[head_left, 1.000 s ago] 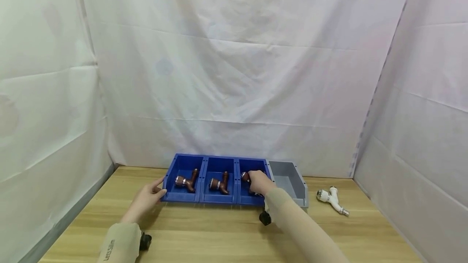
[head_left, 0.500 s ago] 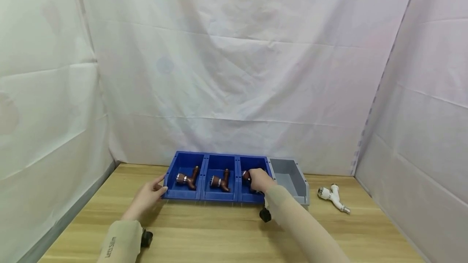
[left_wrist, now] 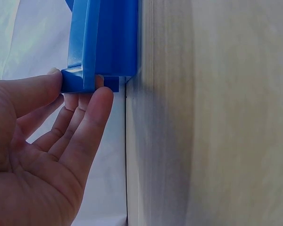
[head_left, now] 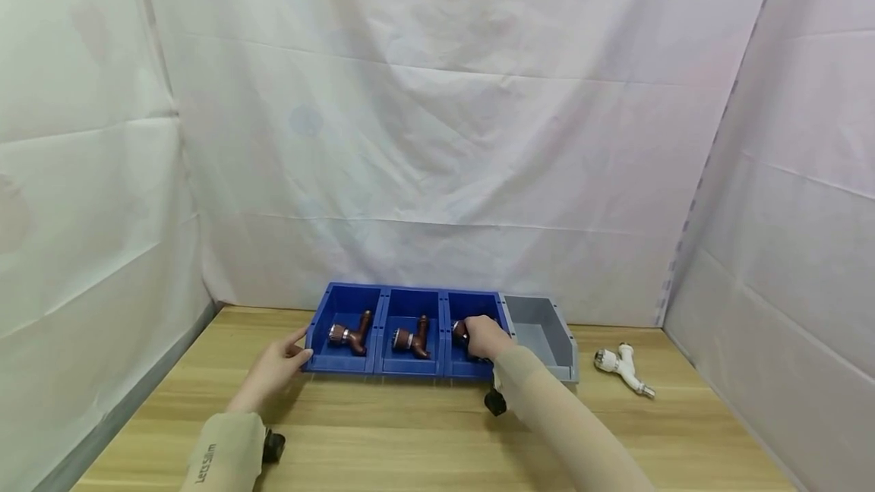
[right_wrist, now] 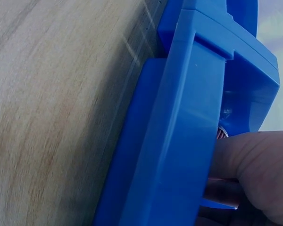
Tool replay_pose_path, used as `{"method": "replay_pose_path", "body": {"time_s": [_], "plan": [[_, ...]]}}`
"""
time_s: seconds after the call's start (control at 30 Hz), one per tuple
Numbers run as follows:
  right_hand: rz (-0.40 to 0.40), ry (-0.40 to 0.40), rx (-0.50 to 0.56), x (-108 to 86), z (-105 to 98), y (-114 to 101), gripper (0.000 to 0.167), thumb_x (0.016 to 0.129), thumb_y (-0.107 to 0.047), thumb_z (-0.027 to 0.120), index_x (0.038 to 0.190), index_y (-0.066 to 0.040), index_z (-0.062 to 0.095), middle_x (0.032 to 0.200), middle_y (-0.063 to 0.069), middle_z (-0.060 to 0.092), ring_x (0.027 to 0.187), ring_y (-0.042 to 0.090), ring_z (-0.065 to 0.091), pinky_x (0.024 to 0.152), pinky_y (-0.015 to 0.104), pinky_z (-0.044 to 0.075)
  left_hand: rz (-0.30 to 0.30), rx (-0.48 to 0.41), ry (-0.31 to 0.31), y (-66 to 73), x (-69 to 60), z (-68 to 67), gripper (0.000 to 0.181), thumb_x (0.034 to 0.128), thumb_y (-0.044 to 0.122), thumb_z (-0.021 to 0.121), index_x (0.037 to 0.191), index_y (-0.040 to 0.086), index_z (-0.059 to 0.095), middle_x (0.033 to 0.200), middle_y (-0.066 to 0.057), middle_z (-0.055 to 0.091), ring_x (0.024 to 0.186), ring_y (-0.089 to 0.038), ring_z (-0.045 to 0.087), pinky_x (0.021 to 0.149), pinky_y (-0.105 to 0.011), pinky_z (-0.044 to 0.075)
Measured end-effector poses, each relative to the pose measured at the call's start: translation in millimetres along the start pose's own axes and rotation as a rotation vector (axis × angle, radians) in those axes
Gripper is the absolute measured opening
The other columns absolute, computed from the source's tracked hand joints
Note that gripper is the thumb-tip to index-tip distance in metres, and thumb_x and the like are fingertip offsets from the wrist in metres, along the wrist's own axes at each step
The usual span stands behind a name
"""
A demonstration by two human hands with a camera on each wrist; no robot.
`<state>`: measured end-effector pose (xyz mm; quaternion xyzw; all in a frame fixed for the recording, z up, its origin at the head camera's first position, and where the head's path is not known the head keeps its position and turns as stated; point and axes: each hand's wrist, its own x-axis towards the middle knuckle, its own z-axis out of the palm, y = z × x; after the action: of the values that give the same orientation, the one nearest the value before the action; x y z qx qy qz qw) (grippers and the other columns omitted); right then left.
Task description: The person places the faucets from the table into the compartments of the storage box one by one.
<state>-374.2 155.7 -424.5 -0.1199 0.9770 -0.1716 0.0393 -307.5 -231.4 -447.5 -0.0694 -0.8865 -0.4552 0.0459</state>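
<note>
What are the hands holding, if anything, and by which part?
Left hand: leftmost blue bin, pinched at its outer front corner. Right hand: brown faucet in the third blue bin, apparently gripped near its knob; exact spot hidden.

Looks like a makeshift booth. Screened by white sheeting (head_left: 437,135) along back and side edges of a wooden table (head_left: 383,431).

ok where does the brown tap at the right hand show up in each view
Head: the brown tap is in the third from left of the blue bins, partly covered by the right hand.
Left wrist: not in this picture.
Right wrist: only a ridged sliver shows, right of centre, just above the hand.
Shared landmark: the blue bins, upper left in the left wrist view, centre to upper right in the right wrist view.
</note>
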Motion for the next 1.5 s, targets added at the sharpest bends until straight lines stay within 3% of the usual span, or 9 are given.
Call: {"method": "replay_pose_path", "body": {"time_s": [0.3, 0.47, 0.8, 1.1, 1.5], "plan": [[-0.019, 0.003, -0.014, -0.8, 1.9, -2.2, 0.023, 0.082, 0.014, 0.063, 0.090, -0.008, 0.059, 0.087, 0.007, 0.055, 0.065, 0.019, 0.043, 0.053, 0.032, 0.031, -0.009, 0.000, 0.002, -1.5, -1.2, -0.8, 0.056, 0.0968, 0.011, 0.059, 0.146, -0.003, 0.037, 0.093, -0.013, 0.066, 0.072, -0.022, 0.062, 0.062, -0.034, 0.049], [-0.025, 0.008, -0.034, -0.6, -1.7, -4.7, 0.025, 0.082, 0.013, 0.063, 0.095, -0.009, 0.065, 0.092, 0.007, 0.060, 0.065, 0.019, 0.044, 0.053, 0.032, 0.032, -0.009, 0.004, 0.003, -0.1, -1.2, -1.6, 0.055, 0.0973, 0.011, 0.058, 0.146, -0.003, 0.037, 0.093, -0.014, 0.065, 0.071, -0.022, 0.062, 0.060, -0.034, 0.049], [-0.040, 0.008, -0.086, -1.9, -1.5, -8.5, 0.016, 0.085, 0.009, 0.063, 0.087, -0.007, 0.061, 0.078, 0.005, 0.055, 0.063, 0.018, 0.043, 0.055, 0.032, 0.033, -0.007, 0.006, 0.009, 1.5, -3.2, -2.4, 0.055, 0.0968, 0.010, 0.059, 0.146, -0.005, 0.037, 0.093, -0.014, 0.065, 0.071, -0.023, 0.062, 0.060, -0.034, 0.050], [-0.026, -0.003, -0.066, -0.2, 0.3, -5.5, 0.020, 0.086, 0.011, 0.059, 0.096, -0.005, 0.066, 0.081, 0.007, 0.056, 0.062, 0.018, 0.041, 0.055, 0.032, 0.032, -0.020, 0.005, 0.002, 4.4, -3.6, -2.0, 0.056, 0.0972, 0.011, 0.058, 0.146, -0.004, 0.037, 0.094, -0.014, 0.066, 0.071, -0.022, 0.062, 0.060, -0.035, 0.049], [-0.008, -0.005, -0.091, -0.3, -0.4, -6.6, 0.015, 0.088, 0.007, 0.060, 0.090, -0.008, 0.063, 0.079, 0.005, 0.055, 0.065, 0.019, 0.043, 0.059, 0.034, 0.035, -0.009, 0.007, 0.012, 3.1, -2.9, -0.3, 0.055, 0.0964, 0.008, 0.058, 0.146, -0.002, 0.038, 0.093, -0.013, 0.066, 0.069, -0.023, 0.062, 0.058, -0.035, 0.049]]}}
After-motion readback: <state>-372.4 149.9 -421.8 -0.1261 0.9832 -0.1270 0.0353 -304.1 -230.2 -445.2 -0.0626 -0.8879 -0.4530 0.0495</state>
